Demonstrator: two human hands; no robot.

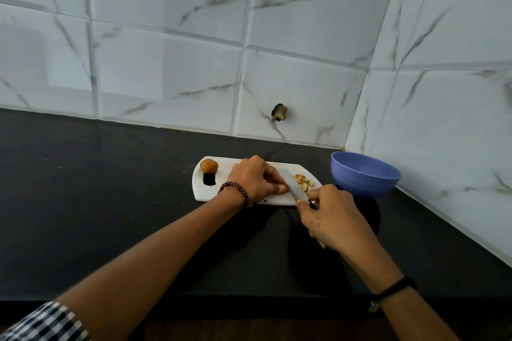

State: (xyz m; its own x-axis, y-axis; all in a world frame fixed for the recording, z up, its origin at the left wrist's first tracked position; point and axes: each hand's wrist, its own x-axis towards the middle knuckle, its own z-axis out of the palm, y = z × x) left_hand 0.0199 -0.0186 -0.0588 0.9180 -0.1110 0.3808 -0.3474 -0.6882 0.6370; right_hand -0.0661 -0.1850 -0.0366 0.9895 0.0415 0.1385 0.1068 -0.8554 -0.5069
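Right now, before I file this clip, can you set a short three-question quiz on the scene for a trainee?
1. Multiple choice: which hand holds the knife? A the left hand, B the right hand, C neither.
2. True or false: the blue bowl stands on the cutting board.
3. Fill the gap: the cut pieces lie on the cutting board between the knife blade and the ____.
Key: 1 B. 2 false, it stands on the counter beside the cutting board. 3 bowl.
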